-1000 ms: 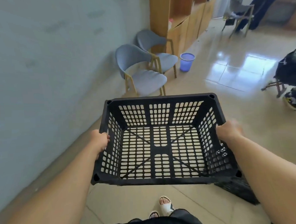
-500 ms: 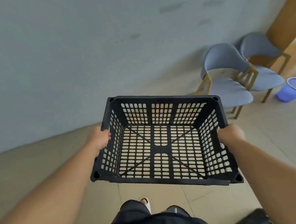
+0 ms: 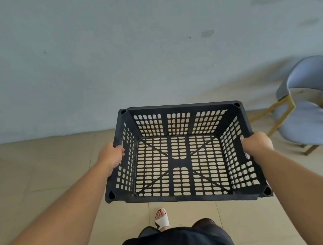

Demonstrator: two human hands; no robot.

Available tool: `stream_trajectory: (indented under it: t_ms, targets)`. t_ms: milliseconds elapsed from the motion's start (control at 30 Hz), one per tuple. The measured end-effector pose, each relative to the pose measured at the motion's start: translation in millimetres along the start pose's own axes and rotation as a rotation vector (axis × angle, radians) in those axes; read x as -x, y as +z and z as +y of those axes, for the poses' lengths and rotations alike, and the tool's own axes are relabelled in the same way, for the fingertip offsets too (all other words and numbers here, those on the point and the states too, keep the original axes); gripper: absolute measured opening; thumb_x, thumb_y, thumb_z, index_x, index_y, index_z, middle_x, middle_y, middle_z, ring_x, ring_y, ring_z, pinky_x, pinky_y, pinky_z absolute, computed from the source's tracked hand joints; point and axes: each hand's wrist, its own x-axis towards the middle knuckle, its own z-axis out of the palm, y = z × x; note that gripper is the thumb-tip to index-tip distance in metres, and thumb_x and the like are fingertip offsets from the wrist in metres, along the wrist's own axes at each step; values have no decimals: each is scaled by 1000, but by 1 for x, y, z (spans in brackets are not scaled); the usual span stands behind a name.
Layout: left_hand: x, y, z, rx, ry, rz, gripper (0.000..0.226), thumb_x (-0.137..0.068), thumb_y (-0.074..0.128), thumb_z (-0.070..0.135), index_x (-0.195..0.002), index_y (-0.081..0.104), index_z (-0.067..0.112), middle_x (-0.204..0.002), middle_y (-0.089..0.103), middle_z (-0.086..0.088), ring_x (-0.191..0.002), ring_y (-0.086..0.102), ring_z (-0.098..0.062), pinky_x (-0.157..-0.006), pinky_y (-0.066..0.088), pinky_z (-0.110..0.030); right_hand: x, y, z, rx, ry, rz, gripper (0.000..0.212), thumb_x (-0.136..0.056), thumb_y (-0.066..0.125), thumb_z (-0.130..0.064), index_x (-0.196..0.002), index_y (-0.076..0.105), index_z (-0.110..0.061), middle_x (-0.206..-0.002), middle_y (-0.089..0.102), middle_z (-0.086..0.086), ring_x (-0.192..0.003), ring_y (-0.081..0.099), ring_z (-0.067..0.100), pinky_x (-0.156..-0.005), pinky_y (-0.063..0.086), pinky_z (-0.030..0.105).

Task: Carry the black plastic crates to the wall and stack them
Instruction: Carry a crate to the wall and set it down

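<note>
Grey chair point(image 3: 307, 121) — tiled floor point(image 3: 49, 172)

brightness: scene is evenly and softly lit, fairly bright; source is not shown.
shadows: a soft diagonal shadow is cast on the wall point(image 3: 118, 50) left of the chair point(image 3: 307, 121); edges are kept diffuse.
floor: tiles point(image 3: 39, 172) are rendered matte, with a pale sheen.
focus: crate point(image 3: 178, 106) mesh is rendered sharp; chair is smeared at the right edge.
distortion: wall-floor line is bowed; forearms point(image 3: 50, 218) are stretched toward the lower corners.
</note>
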Motion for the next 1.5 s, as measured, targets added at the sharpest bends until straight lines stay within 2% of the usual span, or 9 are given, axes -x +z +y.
stream_trajectory:
  t_ms: [100,267,533,700,933,1100,1233,1367,1500]
  targets:
    - [-35,-7,14,23,-10,1,22,-106,45,25,-96,63,16,-96,72,-6,-86,65,-22,-92,56,-46,-18,11,-34,5,-7,3,34,-97,61,-30,-109,65,1,-95,69,20,-81,67,38,-67,57,39]
    - [-86,0,43,37,-31,-14,24,-106,45,27,-110,64,13,-98,72,-5,-86,66,-20,-93,57,-47,-63,23,-80,8,30,7,32,-98,60,-26,-113,63,3,-99,68,21,-83,67,38,-74,61,48]
    - [-169,40,91,52,-99,8,22,-107,45,24,-115,61,12,-102,71,-7,-92,67,-22,-90,56,-45,-169,46,-139,13,34,-61,29,-98,57,-23,-119,61,-3,-96,68,17,-72,65,33,-58,56,36]
    - [-221,65,110,64,-211,25,23,-106,49,20,-112,66,7,-99,72,-8,-89,68,-23,-71,52,-32,-231,68,-173,57,16,-105,31,-98,55,-27,-119,60,-5,-100,68,18,-82,67,37,-74,60,46]
    - [-300,89,112,30,-257,-24,22,-106,49,16,-117,65,8,-97,71,-7,-85,66,-20,-63,48,-27,-292,111,-210,134,26,-133,24,-97,52,-21,-112,61,-6,-92,68,14,-77,66,33,-70,59,43]
    - [-364,115,99,88,-344,-20,22,-102,54,14,-119,64,4,-102,71,-12,-89,67,-24,-68,49,-32,-322,165,-215,161,100,-95,28,-98,51,-21,-121,57,-6,-102,68,18,-86,67,39,-79,60,52]
    - [-406,142,86,72,-363,-12,22,-101,56,15,-119,63,5,-106,71,-12,-88,67,-23,-63,48,-30,-353,209,-208,153,144,-83,27,-99,52,-18,-123,55,-6,-102,67,17,-84,66,37,-74,60,49]
    - [-451,179,68,-10,-375,-21,22,-102,55,15,-121,62,6,-108,71,-11,-93,67,-22,-74,51,-32,-400,260,-193,177,135,-113,24,-98,52,-20,-119,57,-8,-98,67,15,-83,66,36,-77,61,53]
    - [-494,221,38,-150,-353,-59,21,-104,53,20,-115,63,6,-95,72,-7,-82,68,-22,-63,51,-30,-447,315,-172,201,138,-146,23,-99,50,-19,-119,57,-8,-97,67,15,-82,66,37,-74,60,49]
